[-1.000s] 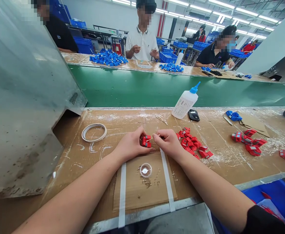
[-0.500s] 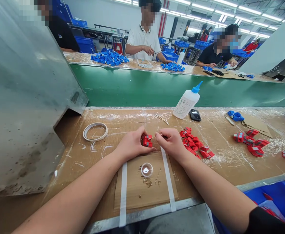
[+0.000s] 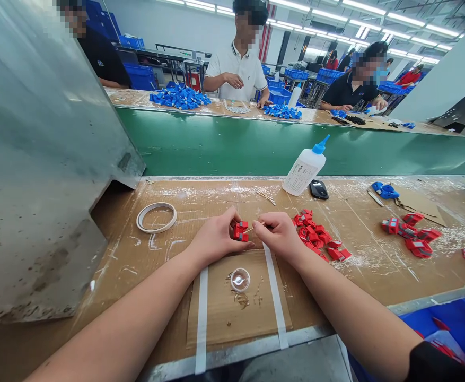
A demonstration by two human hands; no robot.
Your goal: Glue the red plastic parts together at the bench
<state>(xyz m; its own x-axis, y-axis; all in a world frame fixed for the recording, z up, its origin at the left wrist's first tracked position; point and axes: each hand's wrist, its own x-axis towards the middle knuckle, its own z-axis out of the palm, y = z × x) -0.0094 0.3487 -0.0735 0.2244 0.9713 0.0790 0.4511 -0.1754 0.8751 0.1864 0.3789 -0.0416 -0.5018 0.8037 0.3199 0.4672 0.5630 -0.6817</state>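
My left hand (image 3: 217, 233) is closed around a small red part (image 3: 240, 231), thumb below it and fingers above. Between the fingertips of my right hand (image 3: 277, 232) is a thin pale stick (image 3: 250, 229), its tip at the red part's right side. Below my hands, a small clear round cup (image 3: 240, 279) rests on a cardboard piece (image 3: 212, 318) held by two white tape strips. Right of my right hand lies a pile of red parts (image 3: 315, 233).
A roll of tape (image 3: 156, 217) lies left. Behind my hands are loose sticks (image 3: 264, 197), a tilted white bottle (image 3: 304, 170) and a black device (image 3: 318, 189). More red parts (image 3: 418, 248) lie right. A metal housing (image 3: 57, 185) stands left; people sit beyond the green divider (image 3: 216, 140).
The stick's tip has shifted slightly lower on the red part. My hands have barely moved. Across the divider, the person in white has drawn one hand back from the blue pile.
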